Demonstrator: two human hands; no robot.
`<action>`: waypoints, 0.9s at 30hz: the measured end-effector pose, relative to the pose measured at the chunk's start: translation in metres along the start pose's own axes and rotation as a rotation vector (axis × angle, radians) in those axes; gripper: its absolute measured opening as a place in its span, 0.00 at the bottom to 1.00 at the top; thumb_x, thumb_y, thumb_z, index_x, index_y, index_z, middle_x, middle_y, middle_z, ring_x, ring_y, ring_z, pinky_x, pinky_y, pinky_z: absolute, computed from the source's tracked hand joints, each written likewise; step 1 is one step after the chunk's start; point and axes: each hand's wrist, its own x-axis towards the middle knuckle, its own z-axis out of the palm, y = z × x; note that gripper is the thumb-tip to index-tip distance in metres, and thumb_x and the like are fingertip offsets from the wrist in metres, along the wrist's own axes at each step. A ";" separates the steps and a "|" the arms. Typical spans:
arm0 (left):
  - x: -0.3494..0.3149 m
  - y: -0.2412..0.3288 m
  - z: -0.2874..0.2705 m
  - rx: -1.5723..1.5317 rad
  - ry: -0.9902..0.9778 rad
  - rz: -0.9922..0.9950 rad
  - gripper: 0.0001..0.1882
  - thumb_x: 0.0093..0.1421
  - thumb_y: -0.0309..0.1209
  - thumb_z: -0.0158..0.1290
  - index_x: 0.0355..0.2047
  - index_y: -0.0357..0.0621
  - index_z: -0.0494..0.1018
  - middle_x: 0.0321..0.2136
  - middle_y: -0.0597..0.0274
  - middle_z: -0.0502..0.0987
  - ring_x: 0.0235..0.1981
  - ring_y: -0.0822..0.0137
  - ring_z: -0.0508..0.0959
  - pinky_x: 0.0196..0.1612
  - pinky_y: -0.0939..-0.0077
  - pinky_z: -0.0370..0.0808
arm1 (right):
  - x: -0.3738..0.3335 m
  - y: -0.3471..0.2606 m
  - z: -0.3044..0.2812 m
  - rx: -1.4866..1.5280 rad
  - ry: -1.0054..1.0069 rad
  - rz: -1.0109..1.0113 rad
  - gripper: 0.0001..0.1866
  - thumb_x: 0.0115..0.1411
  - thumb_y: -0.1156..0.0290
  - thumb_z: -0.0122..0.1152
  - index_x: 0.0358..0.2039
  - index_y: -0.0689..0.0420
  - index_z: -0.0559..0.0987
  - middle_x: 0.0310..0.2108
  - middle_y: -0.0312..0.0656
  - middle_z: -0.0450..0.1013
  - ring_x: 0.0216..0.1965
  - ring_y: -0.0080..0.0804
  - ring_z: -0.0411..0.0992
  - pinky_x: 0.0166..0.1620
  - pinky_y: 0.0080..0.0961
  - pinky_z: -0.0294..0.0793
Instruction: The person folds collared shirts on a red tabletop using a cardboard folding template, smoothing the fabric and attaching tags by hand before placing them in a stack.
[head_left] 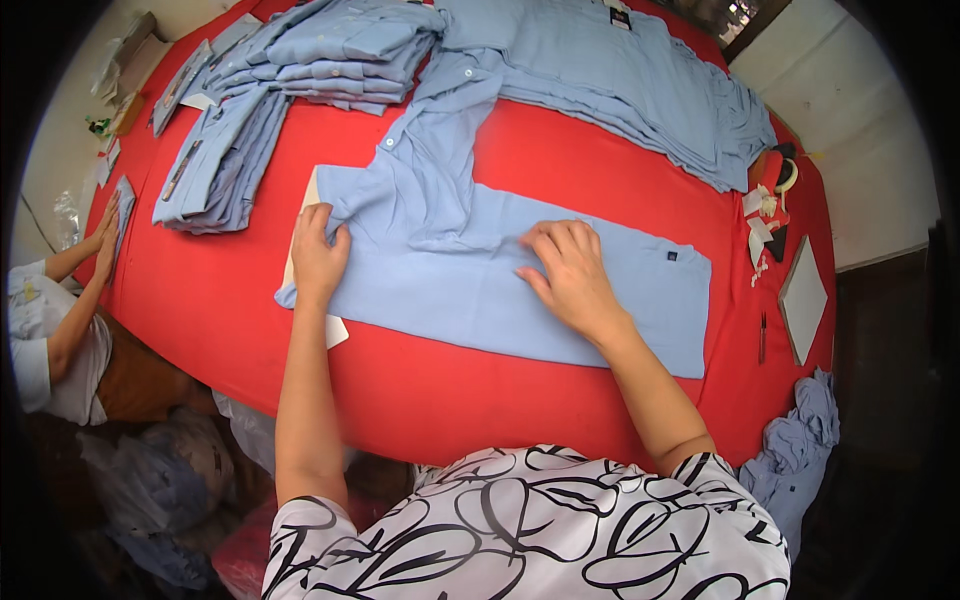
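The blue shirt [450,290] on the red surface [400,395] looks half folded and likely needs smoothing next, with the left hand [320,255] part open, pinching it or not I can't tell, and the right hand [570,268] open, empty.

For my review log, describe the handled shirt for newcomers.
Midway on the red table, a light-blue shirt stretches crosswise beneath the left hand and right hand. Unlike the shirt stacks beyond, it lies singly, with a dark patch near its right end.

A red-covered table [450,405] bears a blue shirt [460,300], folded blue stacks [345,50], a broad blue pile [610,85], a white board [803,300]
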 end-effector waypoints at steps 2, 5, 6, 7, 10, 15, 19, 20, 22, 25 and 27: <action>-0.001 0.004 0.001 -0.023 -0.033 -0.031 0.14 0.55 0.27 0.55 0.42 0.35 0.72 0.41 0.54 0.74 0.43 0.53 0.73 0.45 0.64 0.72 | -0.010 0.007 0.015 -0.006 -0.039 0.043 0.12 0.49 0.70 0.69 0.34 0.56 0.77 0.43 0.39 0.69 0.47 0.41 0.64 0.55 0.43 0.62; 0.002 0.007 -0.002 -0.070 -0.068 -0.106 0.13 0.57 0.27 0.55 0.41 0.36 0.73 0.41 0.56 0.74 0.44 0.55 0.74 0.46 0.66 0.72 | -0.008 -0.007 0.003 -0.038 -0.004 0.005 0.10 0.52 0.72 0.67 0.34 0.58 0.77 0.42 0.39 0.70 0.47 0.42 0.66 0.54 0.42 0.63; -0.001 0.005 -0.002 -0.068 -0.049 -0.105 0.12 0.57 0.28 0.55 0.41 0.36 0.73 0.41 0.56 0.74 0.44 0.55 0.74 0.46 0.66 0.72 | -0.009 -0.019 -0.005 -0.045 0.018 -0.029 0.10 0.52 0.72 0.67 0.35 0.58 0.77 0.41 0.39 0.70 0.45 0.41 0.66 0.52 0.41 0.65; -0.002 0.002 -0.002 -0.068 -0.033 -0.104 0.12 0.58 0.28 0.55 0.41 0.37 0.73 0.41 0.56 0.74 0.44 0.56 0.74 0.46 0.67 0.72 | -0.015 -0.030 -0.013 0.018 -0.091 0.000 0.10 0.53 0.73 0.65 0.35 0.58 0.77 0.40 0.40 0.71 0.44 0.41 0.68 0.52 0.39 0.66; -0.003 0.000 -0.001 -0.066 -0.043 -0.111 0.13 0.57 0.27 0.55 0.42 0.37 0.74 0.41 0.57 0.75 0.45 0.56 0.74 0.46 0.67 0.72 | -0.049 -0.060 -0.025 0.193 -0.332 0.068 0.09 0.54 0.75 0.62 0.37 0.59 0.78 0.37 0.41 0.73 0.41 0.41 0.70 0.48 0.35 0.70; -0.003 0.002 0.002 -0.083 -0.063 -0.130 0.14 0.58 0.26 0.53 0.44 0.36 0.73 0.44 0.56 0.74 0.46 0.55 0.74 0.47 0.67 0.72 | -0.079 -0.075 -0.016 0.405 -0.316 0.071 0.11 0.56 0.77 0.55 0.40 0.61 0.77 0.38 0.44 0.74 0.38 0.45 0.71 0.44 0.35 0.71; -0.005 -0.001 0.000 -0.079 -0.081 -0.154 0.16 0.57 0.25 0.51 0.46 0.35 0.73 0.45 0.54 0.74 0.48 0.54 0.73 0.49 0.67 0.71 | -0.075 -0.039 -0.028 0.334 -0.213 0.375 0.12 0.60 0.77 0.54 0.44 0.64 0.77 0.40 0.48 0.75 0.42 0.47 0.72 0.44 0.37 0.73; -0.006 -0.002 0.000 -0.065 -0.090 -0.149 0.16 0.57 0.25 0.51 0.46 0.35 0.73 0.45 0.54 0.74 0.48 0.54 0.73 0.49 0.67 0.71 | -0.074 -0.018 -0.025 0.143 -0.114 0.400 0.13 0.60 0.76 0.54 0.45 0.64 0.77 0.40 0.48 0.74 0.43 0.47 0.71 0.43 0.38 0.74; -0.003 -0.005 0.000 -0.030 -0.099 -0.130 0.16 0.57 0.25 0.51 0.46 0.34 0.73 0.46 0.54 0.74 0.49 0.54 0.73 0.50 0.66 0.71 | -0.050 0.001 -0.031 -0.151 0.023 0.633 0.12 0.58 0.74 0.58 0.43 0.63 0.77 0.39 0.47 0.73 0.45 0.47 0.70 0.44 0.38 0.72; -0.003 -0.005 0.002 -0.017 -0.074 -0.057 0.17 0.57 0.25 0.50 0.47 0.34 0.73 0.46 0.53 0.74 0.49 0.53 0.72 0.50 0.66 0.71 | -0.045 0.022 -0.027 -0.152 -0.078 0.570 0.10 0.55 0.74 0.61 0.38 0.61 0.76 0.38 0.44 0.72 0.43 0.45 0.69 0.46 0.37 0.68; -0.003 -0.005 0.002 -0.040 -0.069 -0.065 0.17 0.57 0.25 0.50 0.47 0.34 0.72 0.46 0.52 0.73 0.49 0.53 0.72 0.51 0.66 0.71 | -0.043 0.006 -0.029 0.022 -0.046 0.475 0.09 0.52 0.77 0.61 0.35 0.59 0.76 0.36 0.42 0.72 0.42 0.42 0.69 0.48 0.35 0.66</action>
